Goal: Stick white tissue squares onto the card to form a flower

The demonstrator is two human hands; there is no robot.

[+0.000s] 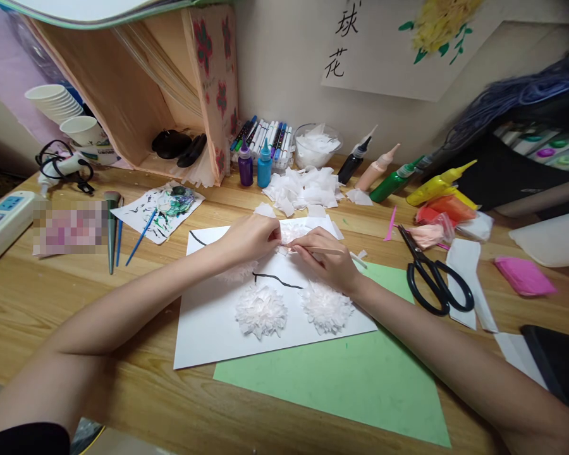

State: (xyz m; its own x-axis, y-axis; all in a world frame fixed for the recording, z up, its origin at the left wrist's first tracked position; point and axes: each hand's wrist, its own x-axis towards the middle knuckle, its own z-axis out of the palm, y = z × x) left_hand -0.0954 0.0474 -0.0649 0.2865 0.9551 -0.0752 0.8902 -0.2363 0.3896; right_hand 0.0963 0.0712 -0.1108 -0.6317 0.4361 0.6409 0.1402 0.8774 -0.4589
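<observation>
My left hand point(256, 240) is closed in a pinch over the upper part of a white sheet point(203, 335); what sits between its fingertips is too small to make out. Close beside it, my right hand point(329, 259) grips a thin pale stick point(325, 251). Both sets of fingertips meet at a white paper flower point(294, 232), partly hidden by the hands. Lower on the sheet are two fluffy white paper flowers, one at left point(262, 311) and one at right point(326, 308). Another flower point(237, 272) is half covered by my left forearm. Black drawn lines point(277, 279) run between them.
Loose white paper pieces point(303, 188) lie behind the sheet, near a clear bowl point(317, 145) and several paint bottles point(393, 180). Black scissors point(431, 278) rest at right. Green paper point(351, 385) lies under the sheet. A paint-stained paper point(161, 208) with brushes is at left.
</observation>
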